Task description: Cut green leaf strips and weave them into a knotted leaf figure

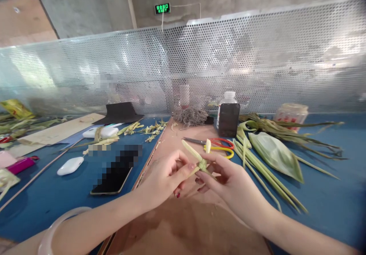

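Between my two hands is a small knot of woven pale green leaf strips [202, 165], with strip ends sticking out at several sides. My left hand [174, 171] pinches a strip on the knot's left side between thumb and finger. On the right, my right hand [221, 173] grips the knot with thumb and fingertips. Just beyond the hands lie scissors [221, 143] with red and yellow handles, partly covered by a leaf end. Long green leaf strips [265, 178] and a broad folded leaf [274, 152] rest to the right of my right hand.
A phone [117, 171] and a white earbud case [70, 165] lie at the left. Behind the scissors stand a dark phone [228, 119], a clear bottle [229, 95] and a tangle of grey string [191, 117]. A glass jar [291, 116] is at the back right. A perforated metal screen [128, 72] closes off the back.
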The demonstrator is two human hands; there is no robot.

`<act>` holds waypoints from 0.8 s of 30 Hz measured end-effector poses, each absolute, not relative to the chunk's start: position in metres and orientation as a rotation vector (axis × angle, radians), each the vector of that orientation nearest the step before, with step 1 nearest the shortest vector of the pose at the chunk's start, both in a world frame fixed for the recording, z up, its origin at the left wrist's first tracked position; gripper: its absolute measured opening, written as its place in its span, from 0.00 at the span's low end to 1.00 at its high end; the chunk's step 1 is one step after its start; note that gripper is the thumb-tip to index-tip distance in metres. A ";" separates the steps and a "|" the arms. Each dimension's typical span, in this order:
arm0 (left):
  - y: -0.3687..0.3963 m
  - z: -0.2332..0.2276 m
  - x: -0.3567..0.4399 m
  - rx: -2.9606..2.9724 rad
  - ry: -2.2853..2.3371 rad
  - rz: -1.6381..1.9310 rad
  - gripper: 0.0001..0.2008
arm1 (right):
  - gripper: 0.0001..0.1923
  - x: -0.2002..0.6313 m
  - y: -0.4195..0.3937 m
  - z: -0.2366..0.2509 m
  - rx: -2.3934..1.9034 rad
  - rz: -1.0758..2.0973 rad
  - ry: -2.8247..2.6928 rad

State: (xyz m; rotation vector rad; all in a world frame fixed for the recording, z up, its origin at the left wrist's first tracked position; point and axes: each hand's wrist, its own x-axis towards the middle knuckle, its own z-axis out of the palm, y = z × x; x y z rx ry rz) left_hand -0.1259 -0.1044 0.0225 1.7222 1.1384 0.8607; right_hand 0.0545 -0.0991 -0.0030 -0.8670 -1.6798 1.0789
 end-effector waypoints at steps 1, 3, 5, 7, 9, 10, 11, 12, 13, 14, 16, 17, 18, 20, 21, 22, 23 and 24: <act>-0.104 0.023 -0.126 1.748 1.116 0.804 0.15 | 0.14 0.056 -0.099 -0.002 -0.872 1.062 -1.677; -0.104 0.024 -0.128 1.806 1.076 0.702 0.16 | 0.12 0.058 -0.098 0.000 -0.894 0.998 -1.703; -0.104 0.025 -0.129 1.840 1.046 0.664 0.17 | 0.11 0.060 -0.097 0.001 -0.906 0.939 -1.733; -0.103 0.027 -0.129 1.872 1.018 0.679 0.17 | 0.11 0.061 -0.096 0.002 -0.877 0.955 -1.730; -0.102 0.029 -0.130 1.920 0.985 0.696 0.17 | 0.13 0.063 -0.094 0.002 -0.836 1.038 -1.701; -0.102 0.030 -0.130 1.944 0.975 0.703 0.17 | 0.13 0.063 -0.093 0.002 -0.816 1.084 -1.686; -0.102 0.030 -0.130 1.968 0.971 0.708 0.17 | 0.14 0.064 -0.093 0.001 -0.799 1.132 -1.674; -0.101 0.031 -0.131 1.988 0.979 0.716 0.16 | 0.14 0.064 -0.092 0.001 -0.776 1.187 -1.660; -0.101 0.031 -0.131 2.010 0.994 0.722 0.16 | 0.14 0.064 -0.092 0.001 -0.745 1.244 -1.644; -0.101 0.031 -0.132 2.042 1.006 0.726 0.16 | 0.13 0.064 -0.092 0.001 -0.712 1.294 -1.622; -0.101 0.031 -0.132 2.129 1.006 0.724 0.16 | 0.12 0.063 -0.092 0.001 -0.665 1.344 -1.586; -0.100 0.031 -0.132 2.174 0.998 0.719 0.16 | 0.12 0.062 -0.092 0.001 -0.661 1.333 -1.577; -0.100 0.032 -0.133 2.216 0.987 0.713 0.15 | 0.12 0.062 -0.092 0.001 -0.672 1.303 -1.576; -0.100 0.033 -0.133 2.285 0.976 0.701 0.14 | 0.11 0.062 -0.092 0.001 -0.713 1.246 -1.582; -0.100 0.033 -0.133 2.310 0.976 0.695 0.13 | 0.11 0.062 -0.092 0.002 -0.730 1.235 -1.583; -0.100 0.033 -0.133 2.333 0.976 0.689 0.13 | 0.10 0.062 -0.092 0.002 -0.744 1.231 -1.582; -0.101 0.034 -0.133 2.352 0.972 0.682 0.13 | 0.10 0.063 -0.092 0.001 -0.756 1.226 -1.586; -0.102 0.034 -0.133 2.370 0.962 0.673 0.13 | 0.10 0.063 -0.092 0.001 -0.770 1.210 -1.596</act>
